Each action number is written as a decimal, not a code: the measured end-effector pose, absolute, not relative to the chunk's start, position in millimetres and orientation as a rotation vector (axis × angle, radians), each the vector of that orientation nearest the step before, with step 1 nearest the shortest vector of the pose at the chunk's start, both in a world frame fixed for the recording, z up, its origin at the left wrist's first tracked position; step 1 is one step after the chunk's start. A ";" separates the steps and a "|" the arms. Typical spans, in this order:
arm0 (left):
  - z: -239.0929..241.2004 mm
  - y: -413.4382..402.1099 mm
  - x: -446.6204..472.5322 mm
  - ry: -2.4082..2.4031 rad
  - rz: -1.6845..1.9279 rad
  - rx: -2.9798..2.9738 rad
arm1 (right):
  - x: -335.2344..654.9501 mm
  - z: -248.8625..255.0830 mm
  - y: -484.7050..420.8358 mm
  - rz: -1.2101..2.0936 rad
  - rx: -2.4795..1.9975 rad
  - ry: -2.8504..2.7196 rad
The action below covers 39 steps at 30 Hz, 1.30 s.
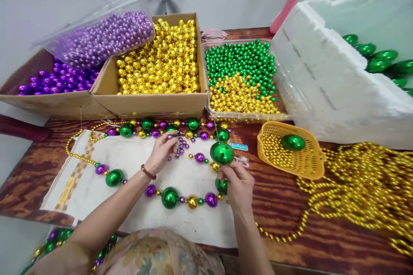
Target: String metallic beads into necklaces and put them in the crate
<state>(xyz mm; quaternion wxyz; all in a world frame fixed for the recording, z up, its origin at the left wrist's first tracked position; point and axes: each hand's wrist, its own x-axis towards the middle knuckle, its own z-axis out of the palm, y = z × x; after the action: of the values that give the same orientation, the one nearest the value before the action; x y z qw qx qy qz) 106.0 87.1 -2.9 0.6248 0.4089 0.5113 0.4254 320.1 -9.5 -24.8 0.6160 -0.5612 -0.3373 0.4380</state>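
Near the middle of the white cloth (129,219), my left hand (162,151) has its fingers curled together at a few small purple beads (182,146). One bead appears to sit between thumb and forefinger. Pinched from below by my right hand (239,182) is a large green bead (222,153), and a thin needle stands up above it. Under that hand runs a strand of green, purple and gold beads, including a big green ball (170,197) and a purple ball (211,199). Gold beads (77,154) form the strand's left part.
Behind the cloth stand a carton of gold balls (151,105), purple beads (61,79), and a clear tray (248,115) of green and gold beads. A yellow basket (309,159), gold bead strands (371,189) and a white foam box (316,77) are at the right.
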 end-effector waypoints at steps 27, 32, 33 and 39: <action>22.2 92.7 102.0 0.651 1.090 0.313 | 305.1 -7.7 -12.5 0.887 -1.380 -1.366; 24.7 93.0 101.6 0.714 1.106 0.397 | 306.3 -7.9 -13.5 0.867 -1.391 -1.382; 25.7 93.2 101.4 0.735 1.112 0.425 | 305.8 -8.0 -13.9 0.867 -1.395 -1.375; 31.8 89.6 108.2 0.847 1.140 0.631 | 294.5 -1.6 -5.2 0.968 -1.401 -1.274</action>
<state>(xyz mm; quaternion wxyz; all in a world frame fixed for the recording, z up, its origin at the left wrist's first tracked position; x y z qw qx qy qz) 108.2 89.6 31.8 0.7129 0.2847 0.3823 0.5144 294.5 -5.2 -1.6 0.4857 -0.5759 -0.5236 0.3979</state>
